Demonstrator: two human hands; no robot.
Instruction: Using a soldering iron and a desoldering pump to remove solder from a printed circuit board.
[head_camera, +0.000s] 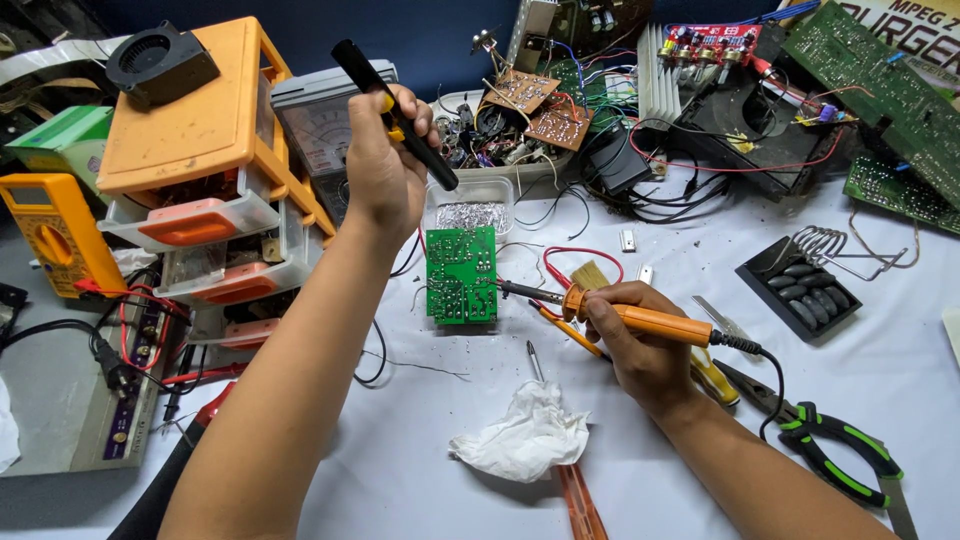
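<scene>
— Where did we have things at that moment?

— Our right hand (640, 345) was closed around the orange handle of the soldering iron (640, 322), its tip just beside the right edge of the green circuit board (462, 275), which lay flat on the white tabletop (400, 450). Our left hand (385, 165) was raised above the board, its grip wrapped tight around a black and yellow desoldering pump (395, 110), held at a slant.

— How did we judge the board would handle?

— Light, stiff and fragile, we thought; best taken by its bare edges, away from the solder joints. The iron we kept to the handle only, since the metal end was likely hot.

— And the containers?

— Behind the board stood a clear plastic tub (470, 205) with a heap of silvery bits in it. To our left, the orange drawer cabinet (200, 150) had its clear drawers pulled partly out; we could not tell what was inside. At right, a black tray (800, 290) held a row of dark oval pieces. A crumpled white tissue (525, 440) lay near our right wrist, and green-handled pliers (830, 445) further right.
</scene>
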